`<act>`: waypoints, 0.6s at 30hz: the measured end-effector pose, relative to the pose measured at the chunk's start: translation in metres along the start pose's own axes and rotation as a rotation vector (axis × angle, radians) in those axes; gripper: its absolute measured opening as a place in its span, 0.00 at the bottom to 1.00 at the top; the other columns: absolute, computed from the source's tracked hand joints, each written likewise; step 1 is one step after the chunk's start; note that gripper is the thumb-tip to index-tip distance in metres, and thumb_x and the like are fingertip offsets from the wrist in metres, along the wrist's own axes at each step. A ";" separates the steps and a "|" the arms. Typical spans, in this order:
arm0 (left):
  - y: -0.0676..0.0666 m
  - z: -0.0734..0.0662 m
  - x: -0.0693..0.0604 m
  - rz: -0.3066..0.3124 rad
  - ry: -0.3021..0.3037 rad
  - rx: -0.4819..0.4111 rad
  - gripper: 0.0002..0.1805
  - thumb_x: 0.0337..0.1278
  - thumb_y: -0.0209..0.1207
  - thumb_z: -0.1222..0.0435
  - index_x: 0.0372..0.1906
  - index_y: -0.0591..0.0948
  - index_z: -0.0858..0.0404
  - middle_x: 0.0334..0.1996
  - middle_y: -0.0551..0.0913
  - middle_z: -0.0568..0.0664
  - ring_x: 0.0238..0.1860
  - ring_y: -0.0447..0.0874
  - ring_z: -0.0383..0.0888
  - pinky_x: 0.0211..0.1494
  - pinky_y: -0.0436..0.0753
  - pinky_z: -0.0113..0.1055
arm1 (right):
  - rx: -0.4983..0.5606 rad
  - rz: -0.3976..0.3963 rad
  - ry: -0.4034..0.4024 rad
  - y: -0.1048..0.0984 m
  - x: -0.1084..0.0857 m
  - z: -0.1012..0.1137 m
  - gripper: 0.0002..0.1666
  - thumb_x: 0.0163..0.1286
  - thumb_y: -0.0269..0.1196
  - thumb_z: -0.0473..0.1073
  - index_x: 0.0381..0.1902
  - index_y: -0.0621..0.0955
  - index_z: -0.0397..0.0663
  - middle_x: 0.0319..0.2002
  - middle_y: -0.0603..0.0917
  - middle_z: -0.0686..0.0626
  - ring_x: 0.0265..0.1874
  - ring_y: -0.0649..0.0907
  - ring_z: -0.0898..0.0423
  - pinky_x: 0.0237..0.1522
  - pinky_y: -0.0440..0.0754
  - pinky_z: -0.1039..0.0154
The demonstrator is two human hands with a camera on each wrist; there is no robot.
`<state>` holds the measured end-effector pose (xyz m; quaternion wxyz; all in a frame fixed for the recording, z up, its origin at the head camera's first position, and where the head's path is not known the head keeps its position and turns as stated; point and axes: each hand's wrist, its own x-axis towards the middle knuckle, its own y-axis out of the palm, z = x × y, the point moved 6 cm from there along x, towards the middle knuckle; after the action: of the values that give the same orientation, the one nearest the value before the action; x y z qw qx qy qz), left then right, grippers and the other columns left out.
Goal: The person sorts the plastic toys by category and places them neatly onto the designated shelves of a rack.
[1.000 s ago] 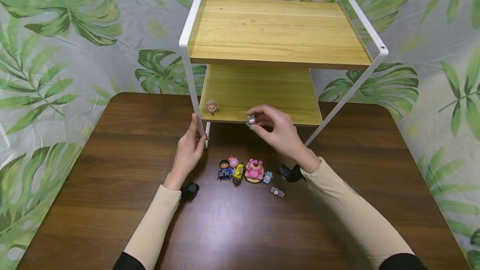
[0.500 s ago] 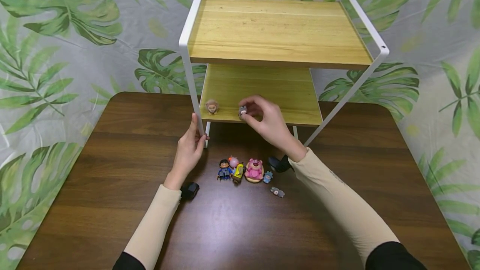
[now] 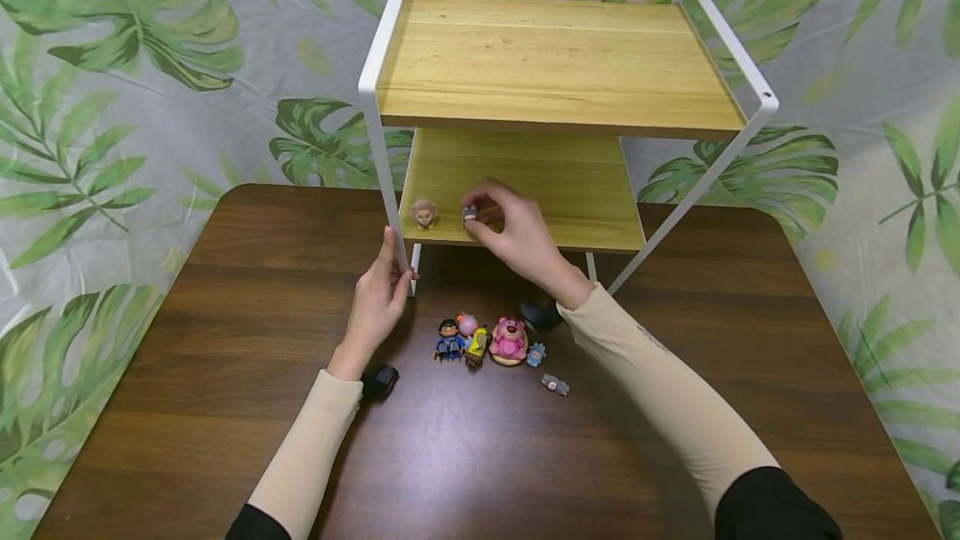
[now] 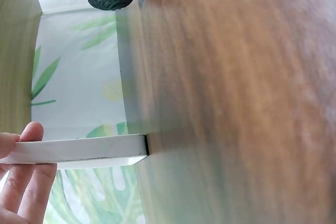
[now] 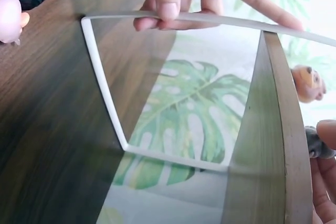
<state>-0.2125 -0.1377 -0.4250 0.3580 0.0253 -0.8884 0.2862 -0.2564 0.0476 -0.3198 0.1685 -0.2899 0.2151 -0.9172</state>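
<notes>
My right hand [image 3: 513, 232] pinches a small grey figurine [image 3: 469, 213] between thumb and fingertips at the front of the lower shelf [image 3: 592, 227]; whether its base touches the board is hard to tell. To its left on that shelf sits a brown lion-like figurine [image 3: 423, 214], a short gap away. My left hand [image 3: 381, 294] grips the white front left leg [image 3: 384, 161] of the rack. In the left wrist view the fingers [image 4: 38, 190] lie on both sides of that leg. The right wrist view shows the grey figurine [image 5: 315, 142] partly hidden by the shelf edge and fingers.
On the brown table [image 3: 225, 440] below lie a black-haired doll [image 3: 449, 342], a pink round-headed toy [image 3: 467, 324], a yellow toy [image 3: 476, 346], a pink bear [image 3: 510, 342], a small blue figurine [image 3: 536, 354] and another grey figurine [image 3: 555, 384]. The upper shelf [image 3: 555, 65] overhangs the lower one.
My right hand has moved left and slightly farther back with the grey figurine, from the shelf's front edge to closer beside the lion-like one. My left hand has stayed on the leg.
</notes>
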 end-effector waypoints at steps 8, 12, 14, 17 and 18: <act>0.001 0.002 -0.001 -0.002 -0.011 0.005 0.62 0.54 0.57 0.84 0.73 0.37 0.28 0.32 0.77 0.62 0.31 0.83 0.52 0.32 0.83 0.44 | -0.015 0.020 -0.018 0.006 0.005 0.001 0.13 0.61 0.64 0.26 0.44 0.77 0.34 0.39 0.81 0.43 0.38 0.83 0.51 0.42 0.81 0.67; 0.001 0.002 -0.001 -0.003 -0.012 0.005 0.61 0.55 0.57 0.84 0.73 0.37 0.28 0.32 0.77 0.62 0.31 0.83 0.52 0.32 0.83 0.44 | -0.020 0.029 -0.033 0.008 0.007 0.001 0.13 0.61 0.64 0.26 0.44 0.77 0.34 0.39 0.80 0.43 0.37 0.83 0.52 0.42 0.81 0.68; 0.001 0.002 -0.001 -0.001 -0.014 0.005 0.61 0.55 0.57 0.83 0.73 0.37 0.28 0.32 0.77 0.62 0.31 0.83 0.52 0.33 0.83 0.43 | -0.024 0.034 -0.040 0.009 0.006 0.001 0.13 0.61 0.64 0.26 0.44 0.77 0.35 0.39 0.80 0.43 0.37 0.83 0.52 0.41 0.81 0.68; 0.001 0.002 -0.001 0.003 -0.016 0.006 0.61 0.55 0.57 0.83 0.73 0.37 0.28 0.32 0.77 0.62 0.31 0.83 0.52 0.33 0.83 0.43 | -0.031 0.041 -0.044 0.009 0.006 0.001 0.14 0.61 0.64 0.27 0.45 0.77 0.36 0.39 0.80 0.43 0.37 0.83 0.53 0.41 0.81 0.68; 0.001 0.002 -0.001 0.003 -0.016 0.006 0.61 0.55 0.57 0.83 0.73 0.37 0.28 0.32 0.77 0.62 0.31 0.83 0.52 0.33 0.83 0.43 | -0.031 0.043 -0.044 0.009 0.006 0.001 0.14 0.61 0.64 0.27 0.45 0.77 0.36 0.39 0.80 0.43 0.37 0.83 0.53 0.41 0.81 0.68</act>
<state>-0.2136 -0.1382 -0.4274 0.3503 0.0272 -0.8905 0.2893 -0.2586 0.0372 -0.3208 0.1882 -0.3081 0.2317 -0.9033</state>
